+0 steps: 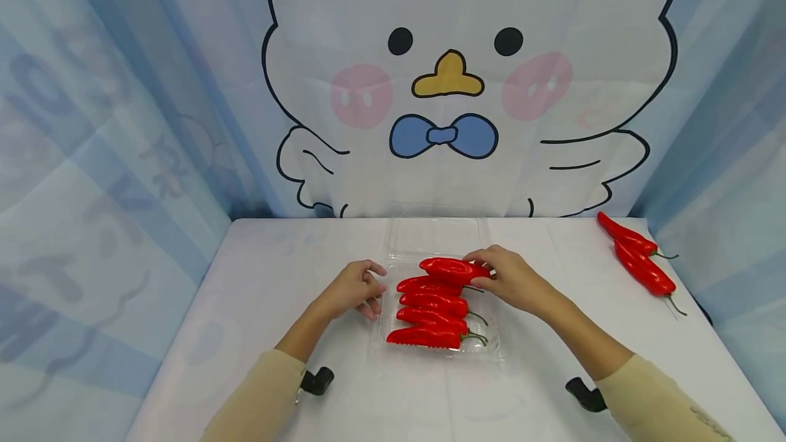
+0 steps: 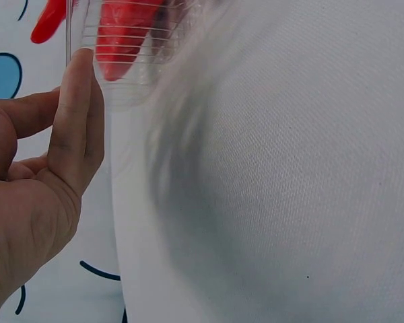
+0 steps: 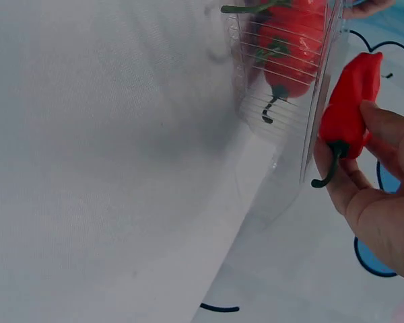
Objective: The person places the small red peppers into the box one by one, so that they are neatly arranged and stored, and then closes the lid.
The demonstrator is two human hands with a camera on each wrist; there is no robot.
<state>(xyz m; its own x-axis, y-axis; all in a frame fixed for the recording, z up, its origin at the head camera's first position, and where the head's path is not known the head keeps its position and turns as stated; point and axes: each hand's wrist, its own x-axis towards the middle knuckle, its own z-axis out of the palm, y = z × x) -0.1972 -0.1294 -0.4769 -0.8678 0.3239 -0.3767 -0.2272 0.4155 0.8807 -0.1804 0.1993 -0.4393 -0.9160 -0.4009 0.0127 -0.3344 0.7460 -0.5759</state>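
Observation:
My right hand [image 1: 512, 278] pinches a red chili pepper [image 1: 451, 269] near its stem end, over the far part of a clear plastic box [image 1: 491, 322]. In the right wrist view the held pepper [image 3: 352, 101] is above the box's ribbed side, its green stem hanging free. Several more red peppers [image 1: 432, 304] lie side by side in the box, stems to the right. At the box's left wall my left hand [image 1: 355, 288] has loosely bent fingers. Its fingertips [image 2: 81, 64] are right at the rim in the left wrist view, with nothing held.
Two more red peppers [image 1: 645, 269] lie at the table's far right corner. The box's clear lid [image 1: 437, 236] is folded back toward the printed curtain [image 1: 454, 183]. Curtains hang on both sides of the white table [image 1: 276, 258]. Black mounts [image 1: 318, 381] stick out by both sleeves.

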